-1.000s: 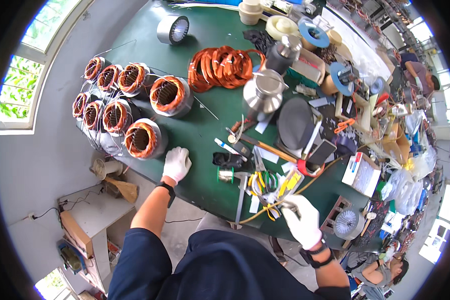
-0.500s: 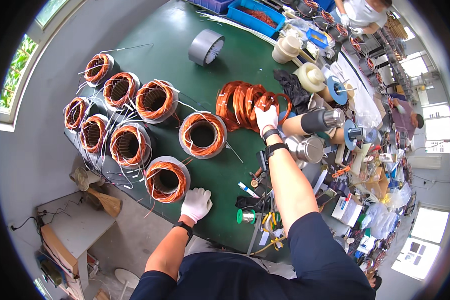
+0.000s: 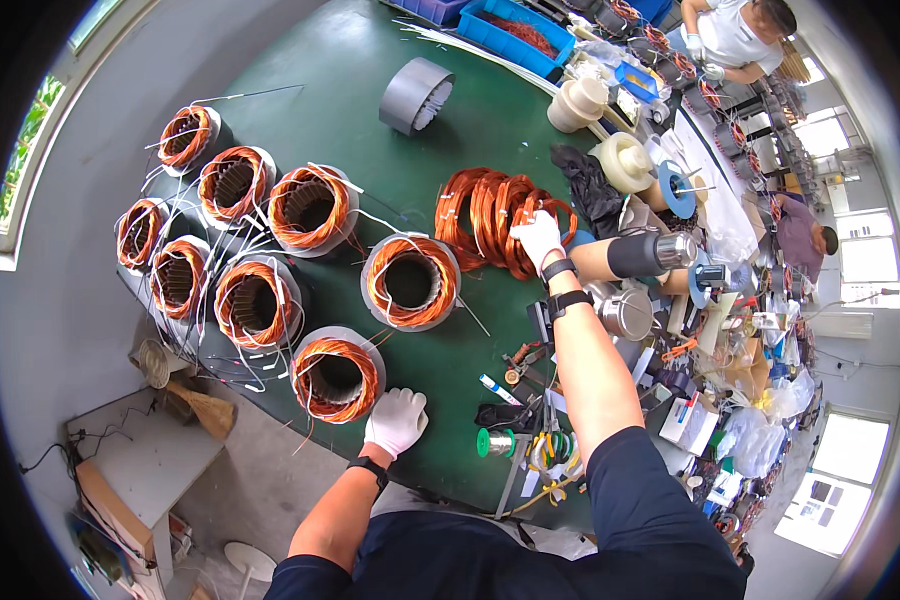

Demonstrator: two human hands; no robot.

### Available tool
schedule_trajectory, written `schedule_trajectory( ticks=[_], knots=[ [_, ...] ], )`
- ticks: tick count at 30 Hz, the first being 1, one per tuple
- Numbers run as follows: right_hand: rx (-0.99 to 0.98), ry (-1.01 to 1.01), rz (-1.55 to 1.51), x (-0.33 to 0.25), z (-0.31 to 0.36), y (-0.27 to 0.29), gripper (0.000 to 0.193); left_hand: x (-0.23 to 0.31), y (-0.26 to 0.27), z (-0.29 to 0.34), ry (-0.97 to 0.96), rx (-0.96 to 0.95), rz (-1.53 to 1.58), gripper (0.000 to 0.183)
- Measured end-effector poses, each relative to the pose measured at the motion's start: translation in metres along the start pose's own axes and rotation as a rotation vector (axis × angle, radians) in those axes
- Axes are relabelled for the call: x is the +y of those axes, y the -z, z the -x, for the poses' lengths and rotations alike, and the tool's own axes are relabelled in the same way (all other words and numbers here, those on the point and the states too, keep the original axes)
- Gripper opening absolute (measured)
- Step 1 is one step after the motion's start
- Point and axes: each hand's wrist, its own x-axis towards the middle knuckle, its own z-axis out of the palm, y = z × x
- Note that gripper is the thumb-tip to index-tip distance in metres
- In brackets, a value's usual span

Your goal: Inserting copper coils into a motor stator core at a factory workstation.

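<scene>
Green tabletop (image 3: 435, 365) carries overlapping copper-wire coils (image 3: 490, 222) at its far middle; the right hand (image 3: 539, 238) touches their right end, though I cannot tell whether it pinches wire. The left hand (image 3: 397, 422) is curled closed beside the nearest wound stator (image 3: 373, 376). Overlapping loops could snag if pulled; a rightward swing could knock the steel-capped flask (image 3: 642, 253).

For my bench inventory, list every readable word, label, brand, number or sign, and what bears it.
No text can be read.
White box: any print is too small.
White-and-blue marker: any lettering is too small.
Green-ended spool: any label is too blurred.
</scene>
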Motion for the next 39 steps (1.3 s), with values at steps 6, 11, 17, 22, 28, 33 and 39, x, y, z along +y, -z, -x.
schedule_trajectory(
  ticks=[6, 11, 17, 22, 28, 33, 39],
  knots=[
    [-0.094, -0.188, -0.282, -0.019, -0.001, -0.007, 0.047, -0.001, 0.001, 0.004, 0.017, -0.024, -0.03, 0.014],
    [-0.128, -0.299, -0.627, 0.082, -0.062, 0.009, 0.069, 0.009, -0.007, -0.008, -0.026, -0.018, 0.003, 0.014],
    [-0.224, -0.349, -0.994, 0.068, -0.056, -0.032, 0.043, -0.004, 0.006, 0.006, 0.024, -0.028, -0.056, 0.015],
    [-0.18, -0.387, -0.954, 0.073, -0.062, 0.013, 0.033, 0.009, -0.002, -0.008, -0.039, 0.033, 0.0, 0.015],
    [-0.078, -0.458, -0.92, 0.02, -0.031, -0.022, 0.042, -0.004, 0.007, 0.008, 0.027, -0.001, -0.031, 0.015],
    [0.223, -0.456, -0.86, 0.044, -0.051, 0.019, 0.034, 0.009, -0.002, -0.01, -0.025, 0.002, 0.037, 0.015],
    [0.412, -0.197, 0.103, 0.047, -0.047, 0.043, 0.022, 0.017, -0.005, -0.021, -0.045, -0.026, 0.073, 0.014]
  ],
)
